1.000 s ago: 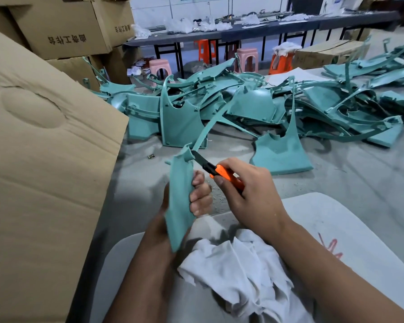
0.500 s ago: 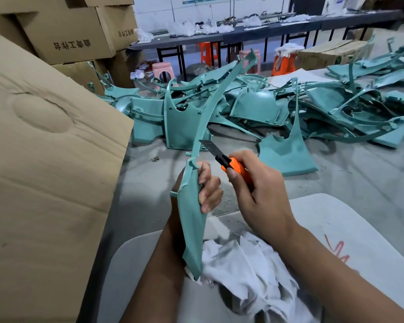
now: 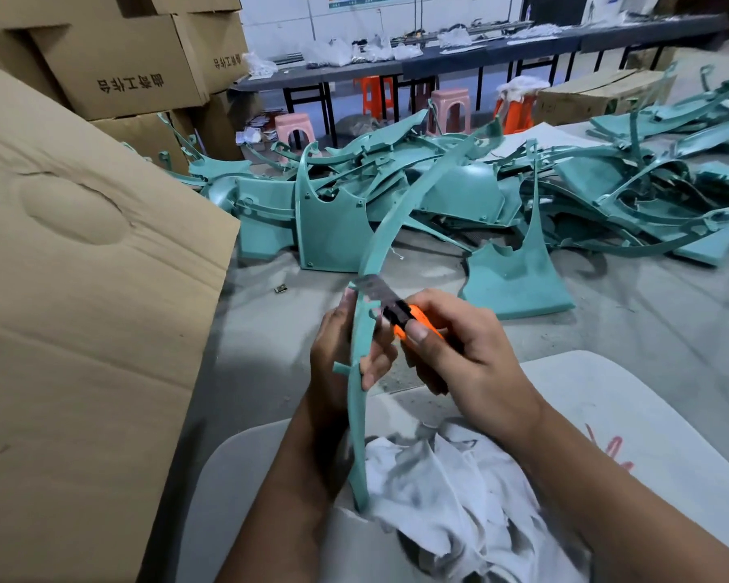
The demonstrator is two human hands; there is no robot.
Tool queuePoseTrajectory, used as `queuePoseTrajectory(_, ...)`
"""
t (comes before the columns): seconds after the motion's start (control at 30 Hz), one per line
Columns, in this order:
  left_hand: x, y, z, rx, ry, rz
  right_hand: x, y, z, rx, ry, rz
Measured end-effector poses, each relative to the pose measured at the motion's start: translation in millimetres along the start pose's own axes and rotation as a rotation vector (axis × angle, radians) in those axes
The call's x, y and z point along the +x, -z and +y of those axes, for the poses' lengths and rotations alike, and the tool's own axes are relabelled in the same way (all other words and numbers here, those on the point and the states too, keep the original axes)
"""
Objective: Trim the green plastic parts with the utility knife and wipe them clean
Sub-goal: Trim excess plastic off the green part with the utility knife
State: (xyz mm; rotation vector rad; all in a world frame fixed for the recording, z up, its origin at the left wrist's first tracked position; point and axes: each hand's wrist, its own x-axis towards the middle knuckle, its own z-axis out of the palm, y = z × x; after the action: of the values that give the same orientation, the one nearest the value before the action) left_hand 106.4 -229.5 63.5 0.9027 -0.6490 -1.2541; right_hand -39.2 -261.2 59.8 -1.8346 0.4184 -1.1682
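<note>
Green curved strip point(image 3: 365, 330) stands upright in the gripping left hand point(image 3: 341, 351) — right hand point(image 3: 459, 355) grips the utility knife point(image 3: 400, 313), blade crosswise against its edge.

Workshop, grey dusty surface point(image 3: 632, 330), white back wall point(image 3: 278, 18).
Stacked cardboard boxes point(image 3: 118, 65) left; long dark bench point(image 3: 501, 52) behind, pink stool point(image 3: 293, 128) and orange stool point(image 3: 373, 94) under it.

This is looking like a small factory finishing workshop. A heap of green moulded plastic parts point(image 3: 501, 195) is lying across a dusty grey worktable point(image 3: 632, 326), printed cardboard cartons point(image 3: 118, 65) are standing stacked at the left, and long dark benches point(image 3: 480, 56) with plastic stools point(image 3: 449, 109) are lining the white back wall.
</note>
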Motion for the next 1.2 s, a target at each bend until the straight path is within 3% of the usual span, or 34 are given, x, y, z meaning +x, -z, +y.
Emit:
queuePoseTrajectory(0.07, 8, -8, 5, 0.073, -0.010, 0.065, 1, 0, 5, -0.145, -0.003, 0.082)
queuePoseTrajectory(0.13, 8, 4, -1, 0.182, -0.102, 0.159, 3, 2, 6, -0.195, 0.011, 0.046)
queuePoseTrajectory(0.3, 14, 13, 2, 0.265, -0.294, 0.199, 0, 15, 2, 0.138, -0.107, -0.035)
queuePoseTrajectory(0.4, 14, 19, 4, 0.234, -0.340, 0.309, -1, 14, 2, 0.105, -0.091, 0.007)
queuePoseTrajectory(0.53, 13, 22, 3, 0.297, -0.415, 0.303, -3, 6, -1, 0.031, -0.072, -0.044)
queuePoseTrajectory(0.73, 14, 16, 3, 0.171, -0.409, 0.280, 2, -3, -8, -0.026, -0.105, -0.075)
queuePoseTrajectory(0.97, 15, 16, -1, 0.171, -0.437, 0.307, -4, -1, -10, 0.105, -0.142, -0.095)
queuePoseTrajectory(1.13, 15, 14, -3, 0.199, -0.406, 0.246, 1, 2, -7, -0.170, -0.062, -0.038)
queuePoseTrajectory(1.2, 16, 13, -4, 0.185, -0.408, 0.206, -1, 4, -6, -0.136, -0.030, -0.034)
